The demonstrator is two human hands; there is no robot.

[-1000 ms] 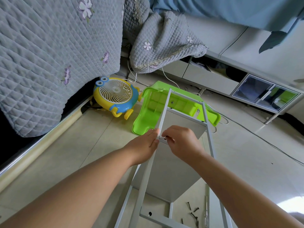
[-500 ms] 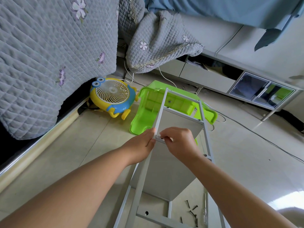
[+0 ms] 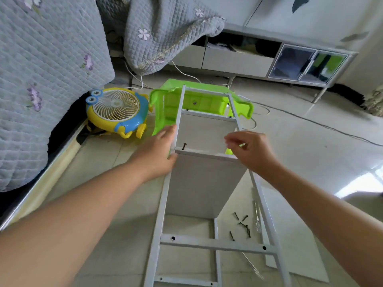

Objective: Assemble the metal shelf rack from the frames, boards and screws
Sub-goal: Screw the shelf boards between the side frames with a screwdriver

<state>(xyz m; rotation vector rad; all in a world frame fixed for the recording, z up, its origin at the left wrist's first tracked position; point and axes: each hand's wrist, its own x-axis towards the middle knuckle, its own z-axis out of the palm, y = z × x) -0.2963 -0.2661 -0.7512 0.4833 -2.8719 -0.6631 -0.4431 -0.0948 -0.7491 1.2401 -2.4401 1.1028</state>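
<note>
The grey metal frame (image 3: 215,244) lies ladder-like over a white board (image 3: 203,183) on the floor. A dark screw (image 3: 183,146) stands in the left end of the crossbar along the board's top edge. My left hand (image 3: 157,156) holds the frame's left rail at that corner, thumb over the front and fingers along the outer side. My right hand (image 3: 250,150) hovers by the right rail with loosely curled fingers and holds nothing. Several loose screws (image 3: 241,224) lie on the floor beside a clear-handled screwdriver (image 3: 257,216).
A green plastic stool (image 3: 163,114) lies under the frame's far end. A yellow and blue fan (image 3: 118,110) stands left of it, against a quilt-covered bed (image 3: 41,79). Another white board (image 3: 300,255) lies at lower right. A low cabinet (image 3: 238,61) and cables run along the back.
My right hand has let go of the screw and moved right to the other rail. The screw now stands alone in the crossbar. My left hand has slid onto the left rail.
</note>
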